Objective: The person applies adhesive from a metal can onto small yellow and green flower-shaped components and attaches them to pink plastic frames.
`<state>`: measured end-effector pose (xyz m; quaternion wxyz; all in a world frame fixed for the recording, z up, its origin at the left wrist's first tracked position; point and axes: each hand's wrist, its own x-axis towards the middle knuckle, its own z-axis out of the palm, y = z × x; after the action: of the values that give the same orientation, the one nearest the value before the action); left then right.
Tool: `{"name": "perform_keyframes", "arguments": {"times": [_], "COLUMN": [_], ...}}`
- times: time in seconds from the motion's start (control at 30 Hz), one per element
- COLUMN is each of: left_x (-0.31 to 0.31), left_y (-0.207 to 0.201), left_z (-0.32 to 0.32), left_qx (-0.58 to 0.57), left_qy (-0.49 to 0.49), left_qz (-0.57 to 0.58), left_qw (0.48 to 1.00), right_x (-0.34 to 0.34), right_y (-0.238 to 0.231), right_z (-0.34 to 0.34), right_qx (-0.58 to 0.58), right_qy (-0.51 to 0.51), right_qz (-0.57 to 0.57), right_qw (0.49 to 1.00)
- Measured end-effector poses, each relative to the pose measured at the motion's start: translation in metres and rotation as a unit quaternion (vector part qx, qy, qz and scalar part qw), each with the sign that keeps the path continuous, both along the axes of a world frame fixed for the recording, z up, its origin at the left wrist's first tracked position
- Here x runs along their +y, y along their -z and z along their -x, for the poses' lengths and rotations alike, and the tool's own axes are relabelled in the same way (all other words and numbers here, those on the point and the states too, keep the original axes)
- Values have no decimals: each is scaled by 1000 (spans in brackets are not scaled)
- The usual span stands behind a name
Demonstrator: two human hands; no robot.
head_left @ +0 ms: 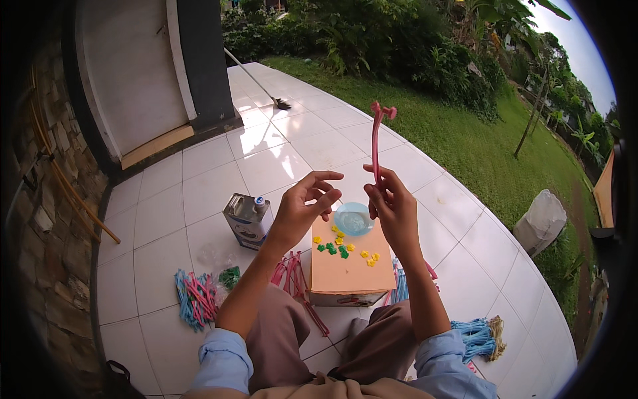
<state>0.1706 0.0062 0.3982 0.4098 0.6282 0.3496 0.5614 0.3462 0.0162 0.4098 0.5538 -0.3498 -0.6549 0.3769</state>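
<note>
Fingers [380, 189] of the right hand [393, 206] closed narrow on the lower end of a pink plastic stem [375, 139], holding it upright above the far edge of a cardboard box [349, 276]; curled hooks showing at the stem's top, nothing yet fitted there as far as can be seen

Fingers [324, 194] of the left hand [300, 209] loosely curled and partly spread, thumb near forefinger, raised level with the right and just beside it; cannot tell whether anything small is pinched between them

On the box top: a shallow light-blue dish [353, 218] at the far edge, a scatter of small yellow and green flower pieces [342, 249] toward the middle, untouched

On the tiled floor [199, 186]: a metal can [244, 219] near the box's left side, more pink stems [292, 272] against the left knee, a mixed bundle of blue and pink stems [196, 299] further left with a small heap of green pieces [230, 276] beside it, a tied bundle of blue stems [475, 332] by the right elbow

Judging by the bare stem in hand, the loose pieces on the box and the full bundles around: early in the work, one stem up, many lying unhandled, no finished piece visibly set apart
</note>
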Motion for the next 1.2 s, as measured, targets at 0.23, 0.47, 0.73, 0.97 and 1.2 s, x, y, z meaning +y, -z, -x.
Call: {"name": "perform_keyframes", "arguments": {"times": [0.23,0.47,0.73,0.97,1.2], "left_x": [13,9,0,-7,4], "left_y": [-4,29,43,65,38], "left_z": [-62,-73,-66,-31,-26], "left_qx": [0,-118,-126,-102,1], "left_qy": [4,126,76,86,152], "left_qz": [-25,47,56,91,-16], "left_qw": [1000,984,988,987,988], "right_x": [-32,-51,-53,-49,-2], "right_y": [26,45,56,40,29], "right_z": [-28,-62,-87,-112,-149], "right_qx": [-100,-38,106,43,-191], "right_qy": [102,87,-3,-32,-10], "right_qz": [36,98,127,129,196], "right_qw": [989,991,986,990,962]}}
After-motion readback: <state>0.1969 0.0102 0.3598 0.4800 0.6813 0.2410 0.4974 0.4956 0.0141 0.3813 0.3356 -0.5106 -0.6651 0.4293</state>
